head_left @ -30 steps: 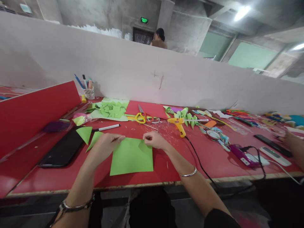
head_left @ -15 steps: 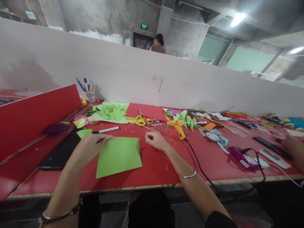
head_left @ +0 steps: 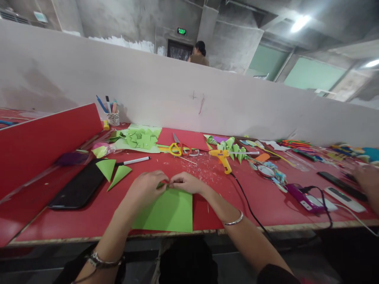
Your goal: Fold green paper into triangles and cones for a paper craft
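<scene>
A square sheet of green paper (head_left: pixel 168 213) lies close to the table's front edge. My left hand (head_left: pixel 148 188) is closed on its top edge, where a small dark green bit shows between the fingers. Right beside it, my right hand (head_left: pixel 188 183) pinches the same edge, fingertips nearly touching the left ones. Two pointed green paper pieces lie to the left: one triangle (head_left: pixel 107 169) overlaps the black tablet-like device (head_left: pixel 77 191), and another triangle (head_left: pixel 120 176) rests partly on the red table.
Behind the hands lie scissors (head_left: pixel 177 148) and a green paper pile (head_left: pixel 139 139). A yellow glue gun (head_left: pixel 222 158) trails its cord rightward near green paper cones (head_left: pixel 233 146). A purple power strip (head_left: pixel 302 197) and another person's hand (head_left: pixel 367 177) are at the right.
My left hand has moved right, leaving a second green triangle by the tablet-like device. The green sheet has shifted right and nearer, and my right hand has come down onto its edge.
</scene>
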The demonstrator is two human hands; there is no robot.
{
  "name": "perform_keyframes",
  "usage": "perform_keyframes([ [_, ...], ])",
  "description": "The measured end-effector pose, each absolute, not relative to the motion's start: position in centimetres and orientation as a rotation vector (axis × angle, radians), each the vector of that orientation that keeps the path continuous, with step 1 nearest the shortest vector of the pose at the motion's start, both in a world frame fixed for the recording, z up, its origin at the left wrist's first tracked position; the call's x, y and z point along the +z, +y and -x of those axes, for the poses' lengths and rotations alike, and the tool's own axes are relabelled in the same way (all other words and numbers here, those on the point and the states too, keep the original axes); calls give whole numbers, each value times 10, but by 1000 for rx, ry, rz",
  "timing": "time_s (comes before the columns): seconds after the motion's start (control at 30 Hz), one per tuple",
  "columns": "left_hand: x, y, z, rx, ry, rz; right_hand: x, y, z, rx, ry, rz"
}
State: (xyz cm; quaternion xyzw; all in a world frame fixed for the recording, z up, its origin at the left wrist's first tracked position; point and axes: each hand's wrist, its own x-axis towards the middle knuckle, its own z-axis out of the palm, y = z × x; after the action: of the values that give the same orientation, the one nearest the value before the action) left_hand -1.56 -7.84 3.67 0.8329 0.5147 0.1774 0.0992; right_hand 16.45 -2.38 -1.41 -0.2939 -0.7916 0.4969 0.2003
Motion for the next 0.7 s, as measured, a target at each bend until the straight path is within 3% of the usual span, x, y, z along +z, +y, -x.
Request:
perform_keyframes([
  [0.13,32,-78,6,321,1686,-2467,-16,-23,-161,1379,-2210,799],
  [0.33,39,-75,22,346,1772,-2363,-5,-26,-167,1354,-2190,848],
  [0.57,39,-67,70,547,2013,-2193,-2,-23,-174,1324,-2082,885],
  [0.7,35,-64,78,885,1772,-2009,-5,-20,-175,1333,-1794,966],
])
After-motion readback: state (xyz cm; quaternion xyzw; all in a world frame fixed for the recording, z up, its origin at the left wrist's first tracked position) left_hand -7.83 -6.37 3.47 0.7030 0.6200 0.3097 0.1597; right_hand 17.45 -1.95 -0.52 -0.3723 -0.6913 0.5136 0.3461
